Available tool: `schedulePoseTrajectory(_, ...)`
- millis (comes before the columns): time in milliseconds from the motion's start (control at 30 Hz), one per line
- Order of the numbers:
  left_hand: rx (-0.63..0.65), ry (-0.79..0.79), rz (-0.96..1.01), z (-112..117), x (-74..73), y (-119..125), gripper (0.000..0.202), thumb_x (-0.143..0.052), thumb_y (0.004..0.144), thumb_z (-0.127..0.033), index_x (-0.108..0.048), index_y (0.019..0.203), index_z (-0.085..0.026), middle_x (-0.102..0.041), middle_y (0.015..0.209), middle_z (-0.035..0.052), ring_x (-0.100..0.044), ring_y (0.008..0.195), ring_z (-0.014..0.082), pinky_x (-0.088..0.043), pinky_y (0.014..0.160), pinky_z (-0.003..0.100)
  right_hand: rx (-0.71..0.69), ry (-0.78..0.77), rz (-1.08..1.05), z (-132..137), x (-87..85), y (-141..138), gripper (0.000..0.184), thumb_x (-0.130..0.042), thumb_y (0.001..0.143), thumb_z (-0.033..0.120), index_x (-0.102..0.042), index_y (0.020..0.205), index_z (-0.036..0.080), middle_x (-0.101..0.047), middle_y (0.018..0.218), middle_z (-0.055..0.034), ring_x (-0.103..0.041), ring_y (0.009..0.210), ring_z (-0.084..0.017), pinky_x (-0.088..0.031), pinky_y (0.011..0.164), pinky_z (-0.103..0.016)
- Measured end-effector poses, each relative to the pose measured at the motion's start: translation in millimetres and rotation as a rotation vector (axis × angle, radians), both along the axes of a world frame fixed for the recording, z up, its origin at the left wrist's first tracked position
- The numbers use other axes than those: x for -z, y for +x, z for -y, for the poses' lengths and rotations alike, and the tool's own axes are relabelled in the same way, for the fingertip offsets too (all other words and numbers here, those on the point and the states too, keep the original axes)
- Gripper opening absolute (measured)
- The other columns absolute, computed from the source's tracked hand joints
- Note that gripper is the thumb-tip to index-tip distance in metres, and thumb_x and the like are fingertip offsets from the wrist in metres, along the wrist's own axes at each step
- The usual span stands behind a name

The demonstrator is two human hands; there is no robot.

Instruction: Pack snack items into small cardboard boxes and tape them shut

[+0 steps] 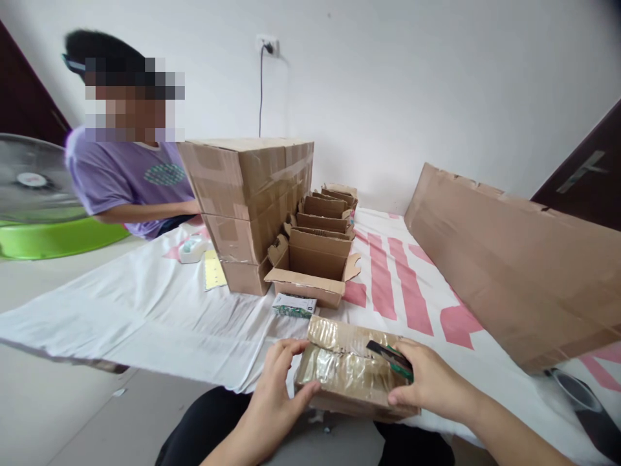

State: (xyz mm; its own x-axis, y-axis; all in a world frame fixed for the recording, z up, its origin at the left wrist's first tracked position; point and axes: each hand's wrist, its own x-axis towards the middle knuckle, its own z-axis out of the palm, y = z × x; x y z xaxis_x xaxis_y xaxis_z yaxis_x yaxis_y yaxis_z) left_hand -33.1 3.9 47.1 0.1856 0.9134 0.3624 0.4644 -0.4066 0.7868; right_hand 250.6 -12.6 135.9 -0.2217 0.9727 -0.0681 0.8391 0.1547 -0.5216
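A small cardboard parcel (347, 369) wrapped in shiny clear tape lies at the near edge of the white and red sheet (145, 310). My left hand (276, 401) grips its left side, thumb on top and fingers curled over the far corner. My right hand (427, 382) rests on its right end, closed around a green and black box cutter (391, 357) whose tip lies on the taped top. A small green printed box (294, 305) lies just beyond the parcel.
A row of open small cartons (315, 265) runs back from the middle. Stacked taped cartons (247, 194) stand left of them, a long flat carton (514, 259) at right. Another person in a purple shirt (126, 181) sits at far left, near a fan (33, 181).
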Motion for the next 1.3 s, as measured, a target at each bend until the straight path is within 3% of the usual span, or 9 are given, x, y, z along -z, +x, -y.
schedulePoseTrajectory(200,0.005,-0.012,-0.054,-0.6,2.2,2.1,0.055,-0.074,0.069,-0.023,-0.052,0.119,-0.026,-0.054,0.119,0.0094,-0.056,0.112,0.0301,-0.051,0.090,0.046,0.001,0.007,0.043,2.6,-6.5,-2.8,0.027,-0.077,0.057,0.014,-0.061,0.077,0.021,-0.065,0.085,-0.0002,-0.061,0.078,-0.020,-0.047,0.067,-0.029)
schedulePoseTrajectory(400,0.025,0.169,-0.058,0.8,2.7,6.3,0.039,-0.071,0.076,-0.023,-0.052,0.110,-0.026,-0.054,0.113,0.0080,-0.055,0.108,0.0276,-0.049,0.091,0.045,0.004,-0.034,-0.045,9.6,-6.8,-3.8,0.029,-0.068,0.062,0.008,-0.061,0.086,0.023,-0.067,0.084,0.0031,-0.062,0.076,-0.017,-0.046,0.066,-0.026)
schedulePoseTrajectory(667,0.045,0.192,0.021,0.6,1.6,11.0,0.025,-0.066,0.080,-0.021,-0.056,0.103,-0.024,-0.064,0.097,0.0050,-0.061,0.091,0.0225,-0.051,0.080,0.035,-0.149,0.304,0.042,14.9,-0.3,-5.1,0.031,-0.058,0.062,0.002,-0.060,0.083,0.024,-0.064,0.081,0.0003,-0.058,0.076,-0.019,-0.044,0.065,-0.028)
schedulePoseTrajectory(800,0.213,0.212,-0.005,-4.5,-10.1,10.8,0.005,-0.058,0.086,-0.025,-0.058,0.089,-0.022,-0.067,0.085,0.0042,-0.062,0.083,0.0207,-0.048,0.080,0.037,-0.234,0.540,0.123,22.5,10.1,-3.7,0.034,-0.048,0.058,-0.004,-0.056,0.078,0.022,-0.060,0.076,-0.0012,-0.052,0.075,-0.019,-0.039,0.065,-0.030)
schedulePoseTrajectory(900,0.364,0.242,-0.081,-5.5,-21.1,7.2,0.020,-0.062,0.086,-0.041,-0.061,0.094,-0.023,-0.069,0.094,0.0065,-0.061,0.097,0.0244,-0.042,0.096,0.045,-0.290,0.386,0.169,30.5,6.6,-1.1,0.036,-0.050,0.058,-0.006,-0.058,0.078,0.022,-0.060,0.078,-0.0001,-0.052,0.076,-0.018,-0.037,0.066,-0.029)
schedulePoseTrajectory(1033,0.486,0.224,-0.183,-2.2,-25.8,-0.7,0.067,-0.064,0.067,-0.075,-0.060,0.111,-0.024,-0.064,0.111,0.0104,-0.054,0.114,0.0327,-0.029,0.111,0.057,-0.262,-0.009,0.060,35.3,-0.3,14.3,0.033,-0.068,0.063,0.007,-0.064,0.091,0.026,-0.064,0.091,0.0015,-0.057,0.085,-0.018,-0.040,0.072,-0.027)
schedulePoseTrajectory(1133,0.492,0.207,-0.188,0.8,-20.5,-2.5,0.057,-0.057,0.079,-0.068,-0.058,0.115,-0.025,-0.063,0.114,0.0097,-0.051,0.119,0.0323,-0.027,0.113,0.059,-0.058,-0.130,-0.149,25.6,21.6,41.4,0.031,-0.073,0.069,0.037,-0.064,0.095,0.023,-0.066,0.091,0.0002,-0.059,0.083,-0.020,-0.043,0.071,-0.028)
schedulePoseTrajectory(1233,0.381,0.236,-0.200,4.9,-10.5,2.6,0.019,-0.053,0.093,-0.033,-0.060,0.109,-0.027,-0.060,0.114,0.0082,-0.045,0.125,0.0286,-0.035,0.110,0.053,0.226,0.001,-0.283,10.1,71.7,74.1,0.036,-0.051,0.082,0.055,-0.058,0.086,0.020,-0.061,0.076,-0.0001,-0.056,0.071,-0.018,-0.043,0.064,-0.029)
schedulePoseTrajectory(1300,0.247,0.275,-0.198,9.0,-2.0,8.1,0.017,-0.053,0.090,-0.019,-0.061,0.103,-0.026,-0.054,0.121,0.0093,-0.040,0.130,0.0292,-0.042,0.105,0.049,0.354,0.032,-0.183,2.9,108.8,91.3,0.038,-0.046,0.084,0.057,-0.052,0.073,0.021,-0.057,0.066,0.0007,-0.054,0.066,-0.018,-0.042,0.062,-0.029)
